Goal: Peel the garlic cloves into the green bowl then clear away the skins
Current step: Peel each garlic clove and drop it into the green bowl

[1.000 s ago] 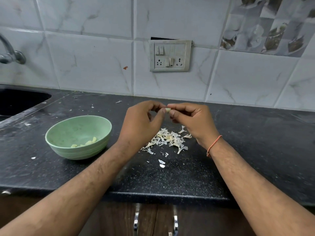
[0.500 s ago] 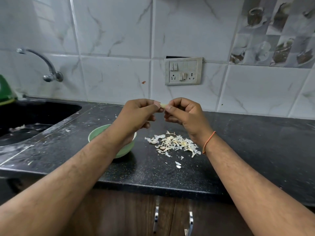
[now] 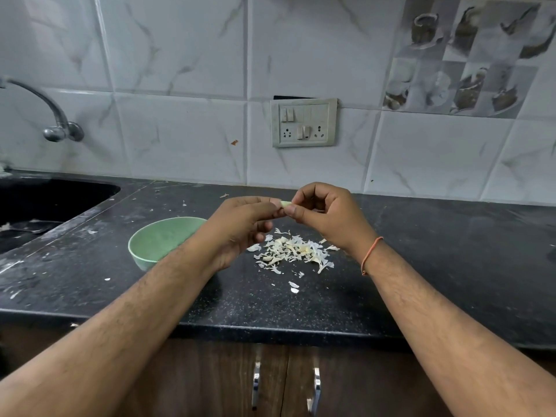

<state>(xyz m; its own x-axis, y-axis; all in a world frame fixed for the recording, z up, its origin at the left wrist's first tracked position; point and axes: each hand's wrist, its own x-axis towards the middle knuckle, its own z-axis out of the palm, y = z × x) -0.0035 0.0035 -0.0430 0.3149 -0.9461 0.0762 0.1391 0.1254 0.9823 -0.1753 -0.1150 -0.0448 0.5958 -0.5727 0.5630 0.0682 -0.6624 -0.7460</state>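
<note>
Black counter [image 3: 421, 266]; L hand [image 3: 240, 218] & R hand [image 3: 328, 215] both pinch garlic clove [image 3: 285, 203] — mid-peel; next, prob drop it in green bowl [image 3: 156, 239] at 8 o'clock — skins [image 3: 294, 251] wait

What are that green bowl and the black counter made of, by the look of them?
The green bowl looks like matte plastic or melamine: even pale colour, thin rim, no glaze shine; ceramic can't be ruled out. The counter looks like polished dark stone, probably granite: fine pale speckles, a soft sheen and a thick rounded front edge.
</note>
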